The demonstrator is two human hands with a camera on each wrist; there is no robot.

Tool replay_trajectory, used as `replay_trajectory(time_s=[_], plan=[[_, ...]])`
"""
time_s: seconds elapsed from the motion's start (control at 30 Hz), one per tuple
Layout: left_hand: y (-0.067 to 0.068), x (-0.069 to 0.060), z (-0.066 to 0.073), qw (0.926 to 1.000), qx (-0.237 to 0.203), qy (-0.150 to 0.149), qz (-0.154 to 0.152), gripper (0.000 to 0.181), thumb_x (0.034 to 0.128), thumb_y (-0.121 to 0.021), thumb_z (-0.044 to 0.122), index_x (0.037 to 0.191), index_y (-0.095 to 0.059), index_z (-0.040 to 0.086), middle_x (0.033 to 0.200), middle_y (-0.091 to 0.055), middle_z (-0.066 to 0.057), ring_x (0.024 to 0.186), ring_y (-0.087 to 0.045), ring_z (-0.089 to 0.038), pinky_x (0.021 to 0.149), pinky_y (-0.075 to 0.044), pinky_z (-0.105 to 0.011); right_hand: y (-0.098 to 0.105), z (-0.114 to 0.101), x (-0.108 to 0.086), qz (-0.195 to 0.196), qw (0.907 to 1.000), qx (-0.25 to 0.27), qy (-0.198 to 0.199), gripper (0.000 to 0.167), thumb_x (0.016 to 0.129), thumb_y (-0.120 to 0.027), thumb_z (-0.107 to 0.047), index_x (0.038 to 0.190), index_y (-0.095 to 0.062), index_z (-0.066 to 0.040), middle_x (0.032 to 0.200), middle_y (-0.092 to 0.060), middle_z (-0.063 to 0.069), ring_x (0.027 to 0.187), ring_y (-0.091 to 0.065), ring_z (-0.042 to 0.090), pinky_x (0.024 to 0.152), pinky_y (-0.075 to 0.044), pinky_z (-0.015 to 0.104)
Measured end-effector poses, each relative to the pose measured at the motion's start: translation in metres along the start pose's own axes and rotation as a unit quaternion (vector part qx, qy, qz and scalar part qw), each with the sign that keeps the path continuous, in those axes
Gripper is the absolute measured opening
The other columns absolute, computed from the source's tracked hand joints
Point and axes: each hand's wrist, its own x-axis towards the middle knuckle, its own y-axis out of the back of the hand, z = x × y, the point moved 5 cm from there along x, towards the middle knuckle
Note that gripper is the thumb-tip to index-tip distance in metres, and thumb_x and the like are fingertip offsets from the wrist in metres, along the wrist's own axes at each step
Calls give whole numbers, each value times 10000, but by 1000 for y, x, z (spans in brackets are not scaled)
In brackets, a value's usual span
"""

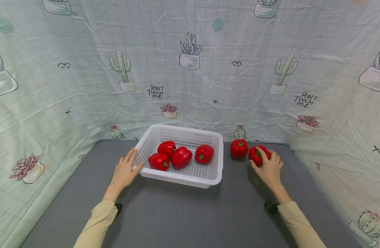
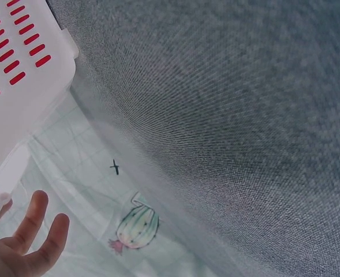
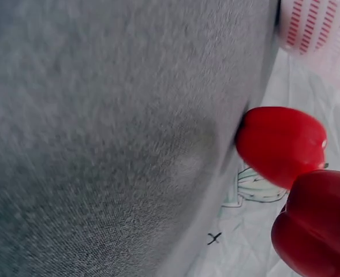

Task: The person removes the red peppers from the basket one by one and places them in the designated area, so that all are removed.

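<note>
My right hand point(image 1: 271, 171) grips a red bell pepper point(image 1: 255, 156), thumb on its near side and fingers over its top. In the right wrist view this pepper point(image 3: 317, 225) appears raised from the table; the fingers are mostly out of frame. Just left of it, another red bell pepper point(image 1: 239, 149) stands on the table. My left hand point(image 1: 123, 173) rests at the left end of a white perforated plastic basket point(image 1: 181, 176), fingers extended along the rim. Inside the basket lie several red bell peppers point(image 1: 181, 157). Two outer fingers point(image 2: 32, 222) stand apart from the basket.
A dark grey cloth-covered table point(image 1: 183, 213) lies under everything. Behind it and along both sides hangs a pale curtain point(image 1: 202, 89) printed with cacti. A black wrist strap piece point(image 1: 271, 207) sits at the right cuff.
</note>
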Motion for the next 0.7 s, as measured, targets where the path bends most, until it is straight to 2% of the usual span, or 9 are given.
replay_trajectory(time_s=[0.3, 0.7], plan=[[-2, 1, -1, 10000, 53, -6, 34, 622, 874, -482, 377, 1363, -327, 26, 1421, -306, -187, 1012, -433, -404, 756, -378, -532, -11, 13, 11, -8, 9997, 0, -255, 564, 725, -707, -257, 1231, -483, -151, 1128, -406, 293, 976, -375, 453, 749, -240, 591], [-3, 1, -3, 10000, 9, -3, 49, 624, 873, -483, 383, 1365, -328, 33, 1425, -301, -181, 1017, -427, -397, 758, -372, -533, -30, 28, 25, -388, 9980, -226, -450, 550, 774, -647, -288, 1255, -437, -122, 1133, -380, 319, 999, -356, 475, 756, -217, 606]])
